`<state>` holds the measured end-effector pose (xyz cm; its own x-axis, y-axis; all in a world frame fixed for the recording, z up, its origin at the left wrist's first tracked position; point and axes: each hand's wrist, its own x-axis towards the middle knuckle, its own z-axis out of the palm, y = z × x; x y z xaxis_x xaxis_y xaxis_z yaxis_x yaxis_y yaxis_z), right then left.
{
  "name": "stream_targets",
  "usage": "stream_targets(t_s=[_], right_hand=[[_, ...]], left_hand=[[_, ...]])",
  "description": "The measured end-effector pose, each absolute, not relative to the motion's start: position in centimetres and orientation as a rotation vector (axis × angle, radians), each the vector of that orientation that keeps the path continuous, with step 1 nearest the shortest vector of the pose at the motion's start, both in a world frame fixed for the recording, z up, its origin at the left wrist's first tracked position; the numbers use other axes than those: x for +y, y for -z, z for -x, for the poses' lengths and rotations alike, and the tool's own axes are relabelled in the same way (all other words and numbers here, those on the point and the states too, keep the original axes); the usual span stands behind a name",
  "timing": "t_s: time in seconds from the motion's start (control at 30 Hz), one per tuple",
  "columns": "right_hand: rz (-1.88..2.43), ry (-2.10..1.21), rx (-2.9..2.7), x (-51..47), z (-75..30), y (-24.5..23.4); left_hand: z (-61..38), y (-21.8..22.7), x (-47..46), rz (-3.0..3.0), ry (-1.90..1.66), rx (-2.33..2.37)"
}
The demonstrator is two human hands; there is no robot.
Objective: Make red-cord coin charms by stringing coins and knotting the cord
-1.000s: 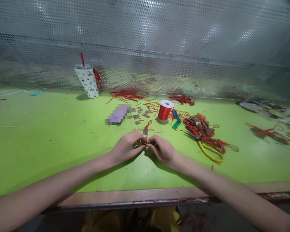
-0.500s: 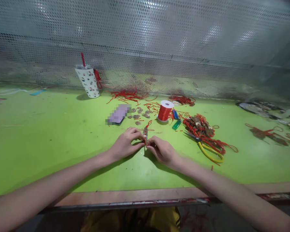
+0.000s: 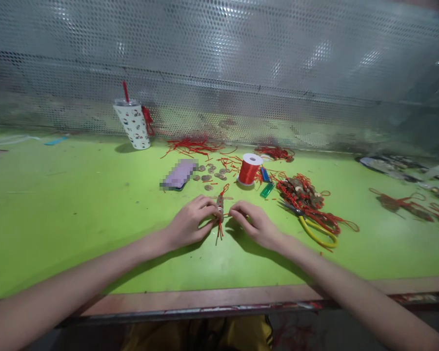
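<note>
A strand of bronze-coloured coins [image 3: 220, 202] strung on red cord lies in front of me, a red loop at its far end. My left hand [image 3: 193, 220] grips the strand's near end from the left between thumb and fingers. Below that grip, loose red cord ends [image 3: 219, 232] hang toward me. My right hand [image 3: 255, 224], just right of the strand, has its thumb and forefinger pinched at the tip of a short red cord that sticks out sideways from the coins.
Loose coins [image 3: 206, 178], a phone [image 3: 179, 174] and a red cord spool [image 3: 248, 170] lie beyond my hands. To the right are yellow-handled scissors [image 3: 318, 233] beside a pile of corded coins [image 3: 302, 191]. A tumbler [image 3: 133, 124] stands at the back left, near the perforated metal screen [image 3: 212, 87].
My right hand has drawn away to the right from the strand's near end, a cord end at its fingertips. The hanging cord ends now show below my left hand, which still grips the coins.
</note>
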<state>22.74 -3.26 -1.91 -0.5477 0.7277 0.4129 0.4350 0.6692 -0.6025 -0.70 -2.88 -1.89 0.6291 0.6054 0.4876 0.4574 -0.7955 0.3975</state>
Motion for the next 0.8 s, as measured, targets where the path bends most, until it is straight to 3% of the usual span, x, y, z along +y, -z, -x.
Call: stream_targets(t_s=[0.53,0.8], right_hand=[[0.696,-0.525,-2.386,-3.7,-22.2,2.1],[0.906,-0.296,-2.454,-5.0,-21.2,2.7]], left_hand=[[1.0,1.7,-2.7,-2.664,-0.84,0.751],[1.1,1.8,-2.5,-2.593,-0.839,0.713]])
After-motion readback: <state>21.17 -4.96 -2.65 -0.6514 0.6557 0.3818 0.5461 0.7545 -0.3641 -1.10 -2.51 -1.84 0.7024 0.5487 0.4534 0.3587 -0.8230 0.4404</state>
